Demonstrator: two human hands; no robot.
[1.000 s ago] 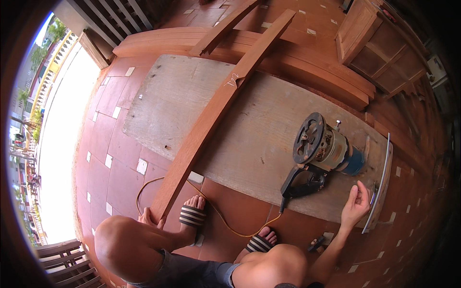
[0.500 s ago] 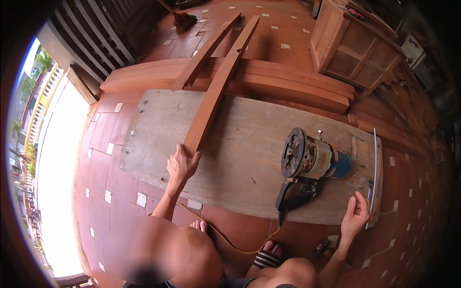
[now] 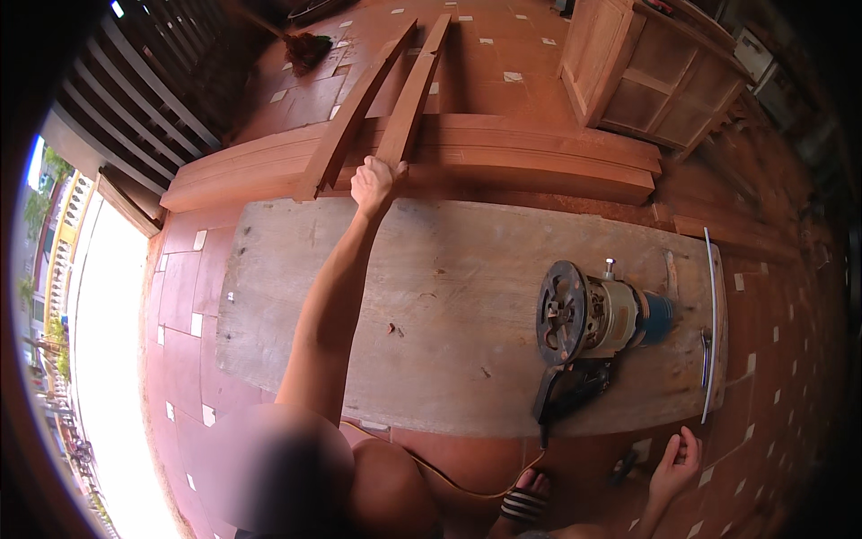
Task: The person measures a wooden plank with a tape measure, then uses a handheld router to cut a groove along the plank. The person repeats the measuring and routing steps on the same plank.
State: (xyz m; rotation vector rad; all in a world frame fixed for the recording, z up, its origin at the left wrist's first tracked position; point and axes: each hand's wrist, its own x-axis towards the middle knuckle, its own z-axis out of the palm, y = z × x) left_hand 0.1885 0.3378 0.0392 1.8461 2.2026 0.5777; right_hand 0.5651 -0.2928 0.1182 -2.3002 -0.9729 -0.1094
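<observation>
My left hand (image 3: pixel 373 185) is closed round the near end of a long reddish wooden plank (image 3: pixel 415 103), beyond the far edge of a worn board (image 3: pixel 449 251). Beside it on the left lies a second plank (image 3: pixel 359 112), also resting across stacked beams. My right hand (image 3: pixel 678 460) hovers off the board's near right corner, fingers loosely curled with nothing visible in them. Nearest to it are a small metal wrench-like tool (image 3: pixel 705 357) and a thin white rod (image 3: pixel 710 323). A router (image 3: pixel 611 314) with a round black base and blue motor end lies on its side on the board.
Long stacked beams (image 3: pixel 530 157) run behind the board. A wooden cabinet (image 3: pixel 655 76) stands at the back right, a broom (image 3: pixel 307 52) at the back left. The router's yellowish cord (image 3: pixel 449 483) curves over the tiles near my feet. Slatted gate panels (image 3: pixel 135 90) line the left.
The plank in my left hand has moved away from me, off the board and onto the beams, as my arm stretched forward. My right hand has dropped lower, away from the metal tool.
</observation>
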